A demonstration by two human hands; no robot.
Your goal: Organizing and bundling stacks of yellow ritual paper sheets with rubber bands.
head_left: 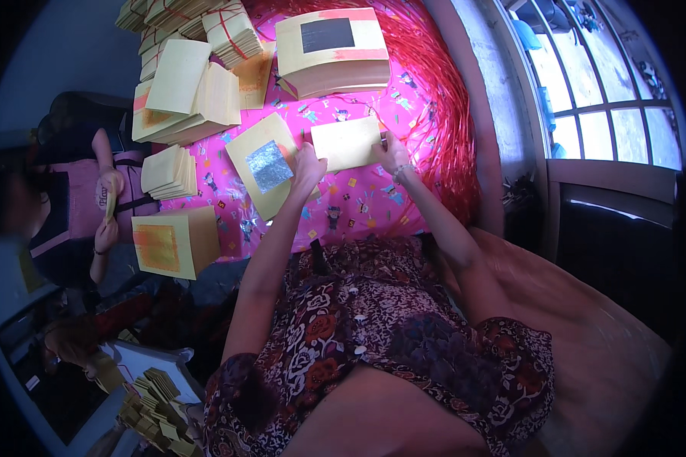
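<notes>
Left hand point(310, 163) grips paper point(345, 143) at its 9 o'clock edge, right hand point(392, 154) at 3; paper's at 12 from frame centre. Grip undersides hidden, layer count unclear. Left hand also blocks part of silver-patched sheet point(267, 169) at paper's 9. Bundles point(231, 32) at 11 cut off.

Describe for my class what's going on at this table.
The person's left hand and right hand hold a pale paper by opposite edges over a pink cover. A silver-patched sheet lies by the left hand. Paper stacks stand farther back, red strands line the right, and a co-worker at left holds a yellowish item.
</notes>
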